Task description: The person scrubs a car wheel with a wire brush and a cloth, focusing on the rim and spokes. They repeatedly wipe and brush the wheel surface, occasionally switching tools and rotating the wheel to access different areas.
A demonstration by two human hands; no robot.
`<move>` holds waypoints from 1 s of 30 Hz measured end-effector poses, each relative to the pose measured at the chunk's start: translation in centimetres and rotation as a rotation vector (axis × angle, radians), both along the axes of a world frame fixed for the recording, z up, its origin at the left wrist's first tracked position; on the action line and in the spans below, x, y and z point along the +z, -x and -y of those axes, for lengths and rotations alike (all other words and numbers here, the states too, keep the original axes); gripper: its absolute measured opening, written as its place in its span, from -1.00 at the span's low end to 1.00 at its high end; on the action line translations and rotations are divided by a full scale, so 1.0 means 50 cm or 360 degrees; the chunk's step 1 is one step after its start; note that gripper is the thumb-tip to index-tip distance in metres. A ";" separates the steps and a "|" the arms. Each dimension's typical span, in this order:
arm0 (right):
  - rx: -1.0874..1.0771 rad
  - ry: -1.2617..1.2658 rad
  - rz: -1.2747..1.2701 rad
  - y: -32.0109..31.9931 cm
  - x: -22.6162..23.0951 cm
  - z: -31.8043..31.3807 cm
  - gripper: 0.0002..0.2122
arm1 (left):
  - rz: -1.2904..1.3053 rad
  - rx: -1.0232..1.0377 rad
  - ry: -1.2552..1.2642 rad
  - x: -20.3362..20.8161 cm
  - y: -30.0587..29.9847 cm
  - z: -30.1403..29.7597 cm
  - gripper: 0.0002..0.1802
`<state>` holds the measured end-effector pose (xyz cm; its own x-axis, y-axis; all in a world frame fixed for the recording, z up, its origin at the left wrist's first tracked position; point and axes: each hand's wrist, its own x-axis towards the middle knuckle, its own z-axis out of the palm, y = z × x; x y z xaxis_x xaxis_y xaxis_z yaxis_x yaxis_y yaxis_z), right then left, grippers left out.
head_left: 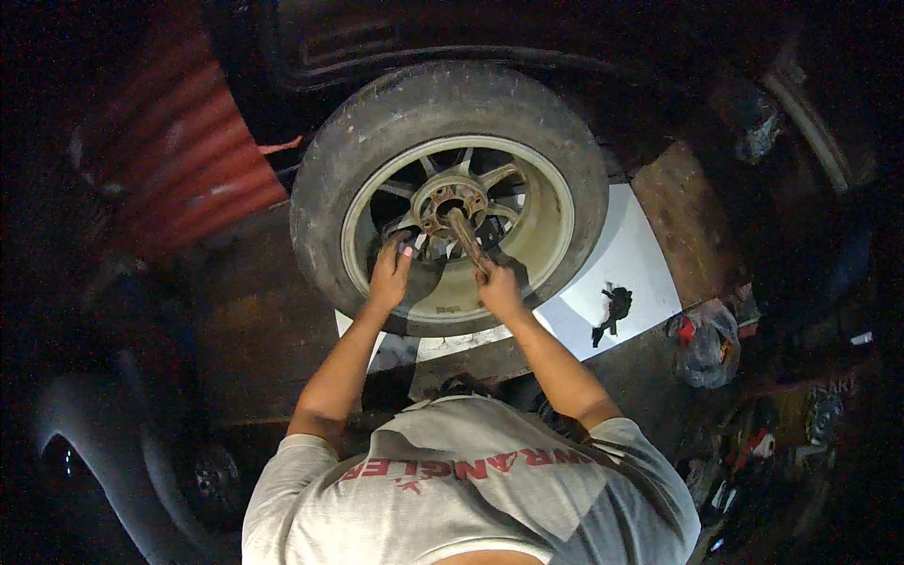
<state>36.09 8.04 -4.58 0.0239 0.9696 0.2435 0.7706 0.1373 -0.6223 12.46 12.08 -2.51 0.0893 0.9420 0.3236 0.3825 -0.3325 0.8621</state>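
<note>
A car wheel lies in front of me, its worn black tyre point(330, 169) around a pale, dirty metal rim point(556, 212) with several spokes. At its middle is a rusty brown hub area point(438, 202) with holes. My right hand point(499, 285) is closed around a brown, worn rod-like tool point(463, 231), which slants up and left to the centre hole. Whether its tip enters the hole, I cannot tell. My left hand point(388, 276) is inside the rim's near left part, fingers stretched toward the spokes; the darkened fingertips are hard to make out.
Under the wheel lies a white sheet point(612, 273), with a small black object point(614, 309) on it. A clear plastic bag point(708, 348) sits to the right, beside a brown board point(683, 212). Red corrugated sheeting point(179, 141) stands at the upper left. A dark vehicle fender point(104, 443) shows lower left.
</note>
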 end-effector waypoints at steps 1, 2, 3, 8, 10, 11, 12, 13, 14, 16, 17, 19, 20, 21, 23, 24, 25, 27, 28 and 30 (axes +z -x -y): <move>0.0029 -0.0017 -0.0058 -0.022 -0.019 -0.017 -0.63 | -0.0027 -0.0003 -0.0019 0.001 -0.001 0.004 -0.48; 0.0042 -0.0003 0.0015 -0.032 -0.003 -0.024 -0.63 | -0.0056 0.0016 -0.0047 0.003 0.004 0.006 -0.48; 0.0047 0.0009 0.0093 -0.039 0.036 -0.023 -0.63 | -0.0098 0.0031 -0.0034 0.003 0.007 0.011 -0.48; -0.0006 -0.0023 0.0302 -0.027 0.026 0.003 -0.54 | -0.0316 0.0001 -0.0005 -0.005 0.006 0.038 -0.47; 0.0059 -0.0111 0.0045 -0.019 0.010 0.012 -0.54 | -0.0385 0.0007 -0.0025 -0.015 0.006 0.045 -0.47; 0.0110 -0.0072 -0.0089 -0.029 -0.006 0.002 -0.55 | -0.0421 0.0005 -0.0032 -0.019 0.006 0.050 -0.46; 0.0157 -0.0035 -0.0222 -0.039 -0.004 -0.009 -0.56 | -0.0410 -0.0005 -0.0022 -0.021 0.005 0.052 -0.47; 0.0101 0.0243 -0.0134 -0.062 0.005 -0.030 -0.60 | -0.0399 -0.0016 -0.0012 -0.022 0.004 0.052 -0.47; 0.0080 0.0083 -0.0089 -0.073 0.019 -0.036 -0.59 | -0.0387 -0.0023 0.0002 -0.024 0.005 0.053 -0.47; 0.0224 0.0039 0.0013 -0.082 0.063 -0.033 -0.51 | -0.0273 0.0064 0.0009 -0.032 0.010 0.055 -0.48; 0.0221 0.0060 0.0102 -0.085 0.057 -0.026 -0.49 | -0.0210 0.0096 0.0008 -0.035 0.006 0.053 -0.48; 0.0219 0.0102 0.0279 -0.072 0.037 -0.009 -0.45 | -0.0238 0.0109 -0.0002 -0.039 0.000 0.049 -0.50; 0.0200 0.0086 0.0214 -0.059 0.037 -0.004 -0.45 | -0.0257 0.0122 -0.0001 -0.040 0.000 0.051 -0.50; 0.0181 0.0071 0.0149 -0.046 0.040 0.001 -0.46 | -0.0310 0.0132 0.0007 -0.040 -0.003 0.052 -0.50; 0.0202 0.0417 0.0009 -0.045 0.055 -0.010 -0.49 | -0.0419 0.0151 0.0023 -0.041 -0.006 0.052 -0.50; 0.0229 0.0377 -0.0151 -0.060 0.044 -0.030 -0.51 | -0.0401 0.0213 0.0014 -0.045 -0.005 0.050 -0.50; 0.0256 0.0336 -0.0312 -0.080 0.021 -0.053 -0.52 | -0.0383 0.0275 0.0004 -0.054 -0.003 0.047 -0.49; 0.0254 0.0248 -0.0330 -0.100 0.030 -0.058 -0.57 | -0.0321 0.0321 0.0008 -0.051 -0.007 0.053 -0.48; 0.0256 0.0171 -0.0223 -0.101 0.054 -0.045 -0.58 | -0.0279 0.0308 0.0016 -0.036 -0.010 0.060 -0.48; 0.0257 0.0005 -0.0007 -0.103 0.095 -0.022 -0.58 | -0.0241 0.0328 0.0014 -0.022 -0.018 0.072 -0.47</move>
